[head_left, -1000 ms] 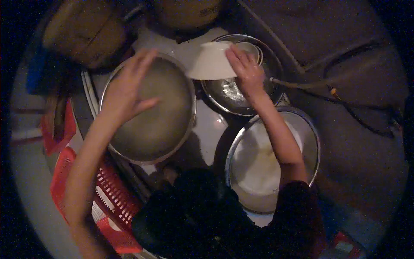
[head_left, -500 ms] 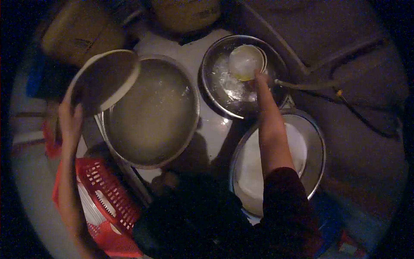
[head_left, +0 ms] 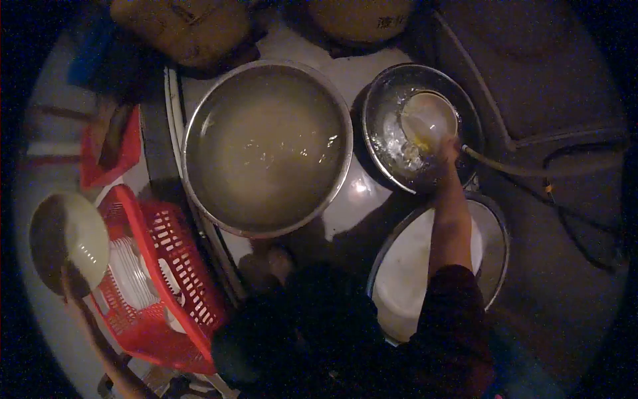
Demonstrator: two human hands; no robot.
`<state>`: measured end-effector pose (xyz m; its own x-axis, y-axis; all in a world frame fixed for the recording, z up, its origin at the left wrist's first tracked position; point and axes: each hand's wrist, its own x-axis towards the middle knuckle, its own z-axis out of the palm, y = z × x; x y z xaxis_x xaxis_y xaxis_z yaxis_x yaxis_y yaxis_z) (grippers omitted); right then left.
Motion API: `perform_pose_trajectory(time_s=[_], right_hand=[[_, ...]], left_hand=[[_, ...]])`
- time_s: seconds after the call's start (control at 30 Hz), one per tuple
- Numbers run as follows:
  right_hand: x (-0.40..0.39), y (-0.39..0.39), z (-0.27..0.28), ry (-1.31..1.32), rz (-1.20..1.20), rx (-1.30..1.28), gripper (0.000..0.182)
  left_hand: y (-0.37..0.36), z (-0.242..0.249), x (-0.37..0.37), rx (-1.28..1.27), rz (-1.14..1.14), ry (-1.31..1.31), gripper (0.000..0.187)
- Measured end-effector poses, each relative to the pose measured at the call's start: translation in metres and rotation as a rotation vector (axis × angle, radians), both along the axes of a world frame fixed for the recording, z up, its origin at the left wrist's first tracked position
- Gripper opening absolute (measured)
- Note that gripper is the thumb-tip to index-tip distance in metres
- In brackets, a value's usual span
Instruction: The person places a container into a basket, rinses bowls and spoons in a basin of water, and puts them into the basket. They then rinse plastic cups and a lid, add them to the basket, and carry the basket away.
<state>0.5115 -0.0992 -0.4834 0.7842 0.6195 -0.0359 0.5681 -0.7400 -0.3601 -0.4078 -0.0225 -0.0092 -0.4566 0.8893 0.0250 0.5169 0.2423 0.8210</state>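
At far left my left hand [head_left: 72, 289] grips a pale bowl [head_left: 93, 246] by its lower edge, tilted so its inside partly shows. The bowl is beside the upper left edge of a red plastic basket [head_left: 136, 229], in which white plates [head_left: 129, 272] stand stacked on edge. My right hand [head_left: 449, 151] is closed on the near edge of a round, pale bowl [head_left: 425, 113], in a metal basin [head_left: 373, 143] of rippling water. Its fingertips are partly hidden. Between my hands stands a large metal basin [head_left: 187, 173] of cloudy water.
Near my right forearm, another metal basin [head_left: 503, 272] holds a large white dish [head_left: 402, 279]. A hose [head_left: 492, 158] reaches the rinsing basin from the right. Large brownish containers [head_left: 362, 20] stand at the back. A red dustpan-like object [head_left: 126, 156] lies at left.
My left hand has carried its bowl from the large basin's left rim down and left, to beside the red basket. My right hand remains at the smaller basin with its bowl. The view has shifted.
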Motion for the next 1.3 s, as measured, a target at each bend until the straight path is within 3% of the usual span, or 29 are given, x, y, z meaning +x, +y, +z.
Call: perform_pose_trajectory(time_s=[0.07,0.1,0.17,0.23,0.37,0.47,0.5,0.57,0.6,0.67,0.7,0.77,0.8,0.87,0.9,1.0,1.03,1.07,1.1,1.13,1.2,1.3], right_hand=[[0.003,0.007,0.067,0.041,-0.052,0.263,0.045],[0.005,0.012,0.093,-0.193,0.157,-0.023,0.047],[-0.007,0.020,0.146,-0.264,0.236,-0.300,0.039],[-0.028,0.007,0.171,-0.327,0.425,-0.327,0.037],[-0.016,-0.006,0.189,-0.211,0.717,0.044,0.038],[0.012,-0.002,0.213,-0.043,0.736,0.263,0.040],[0.012,0.005,0.229,0.128,0.631,0.320,0.040],[0.024,0.004,0.251,0.053,0.600,0.314,0.041],[0.029,0.003,0.259,-0.195,0.680,0.265,0.041],[0.085,0.004,0.254,-0.088,0.788,0.405,0.041],[0.117,0.011,0.247,0.020,0.885,0.523,0.041],[0.024,0.005,0.302,0.293,0.518,0.580,0.041],[-0.033,0.003,0.335,0.420,0.328,0.640,0.040],[-0.002,-0.002,0.322,0.006,0.573,0.532,0.040],[0.005,-0.004,0.317,-0.416,0.788,0.404,0.040],[0.003,0.002,0.307,-0.505,1.009,0.559,0.041],[-0.006,0.006,0.307,-0.504,1.011,0.569,0.041],[-0.026,0.008,0.316,-0.298,1.033,0.606,0.042],[-0.039,0.010,0.321,-0.092,1.050,0.635,0.043],[-0.043,0.013,0.321,-0.095,1.050,0.636,0.043],[-0.047,0.017,0.321,0.187,1.016,0.630,0.045],[-0.036,0.030,0.331,0.054,1.149,0.473,0.045]], left_hand=[[-0.020,-0.004,-0.021,0.016,0.024,0.008,0.044],[-0.030,-0.003,-0.029,0.020,0.037,0.014,0.044],[-0.051,-0.006,-0.038,0.021,0.048,0.031,0.045],[-0.066,-0.010,-0.038,0.032,0.028,0.086,0.045],[-0.058,-0.015,0.018,0.249,-0.105,0.518,0.046],[-0.043,-0.015,0.042,0.413,-0.166,0.791,0.048],[-0.042,-0.018,0.045,0.366,-0.126,0.858,0.054],[-0.043,-0.027,0.053,0.345,-0.145,1.003,0.065],[-0.042,-0.031,0.050,0.370,-0.204,1.074,0.070],[-0.051,-0.041,0.048,0.071,-0.058,1.268,0.077],[-0.055,-0.040,0.050,0.006,-0.048,1.269,0.077],[-0.065,-0.038,0.037,-0.062,-0.023,1.273,0.076],[-0.067,-0.042,0.021,0.038,0.027,1.299,0.073],[-0.070,-0.053,-0.010,0.139,0.085,1.321,0.071],[-0.075,-0.056,-0.025,0.114,0.192,1.277,0.069],[-0.090,-0.074,-0.052,-0.009,0.366,1.186,0.056],[-0.094,-0.088,-0.063,-0.110,0.451,1.201,0.052],[-0.094,-0.099,-0.072,-0.209,0.533,1.210,0.048],[-0.093,-0.105,-0.075,-0.206,0.536,1.209,0.048],[-0.090,-0.111,-0.078,-0.265,0.531,1.144,0.047],[-0.084,-0.126,-0.082,-0.382,0.515,1.009,0.047],[-0.074,-0.145,-0.097,-0.363,0.557,0.974,0.048]])
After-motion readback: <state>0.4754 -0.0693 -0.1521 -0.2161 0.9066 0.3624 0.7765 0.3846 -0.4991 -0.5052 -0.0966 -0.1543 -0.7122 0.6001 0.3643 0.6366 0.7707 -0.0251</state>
